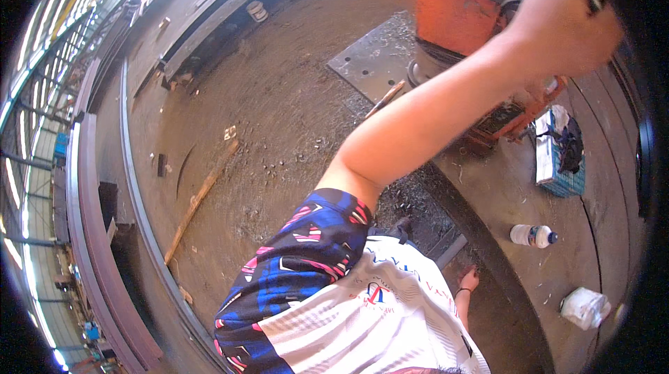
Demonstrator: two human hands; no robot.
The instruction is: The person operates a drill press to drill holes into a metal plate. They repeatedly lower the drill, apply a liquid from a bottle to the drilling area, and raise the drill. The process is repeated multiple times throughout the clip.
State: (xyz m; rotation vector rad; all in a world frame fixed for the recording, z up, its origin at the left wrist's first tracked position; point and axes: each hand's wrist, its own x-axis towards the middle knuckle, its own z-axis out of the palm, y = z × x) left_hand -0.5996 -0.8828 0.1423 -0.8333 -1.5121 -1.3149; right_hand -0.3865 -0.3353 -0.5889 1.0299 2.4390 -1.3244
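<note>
My left arm reaches across to the upper right, and my left hand [568, 26] is closed in a fist in front of the orange machine [451, 15]. A small dark spot with a bright glint shows at its fingers; whether it is a ring or part of something held cannot be made out. Beneath the machine lies a steel plate [362, 67] with drilled holes. Low on the right, beside my white shirt, my right hand [470, 278] looks curled, with a dark band at the wrist. What it grips, if anything, is too small to tell. A grey bar [451, 252] lies near it.
Metal shavings [411, 200] litter the dark floor. A long wooden stick [198, 203] lies at left, near long steel beams [90, 235]. On the right are a blue-and-white box [561, 175] with dark cloth on it, a bottle [533, 236] and a white plastic bag [585, 306].
</note>
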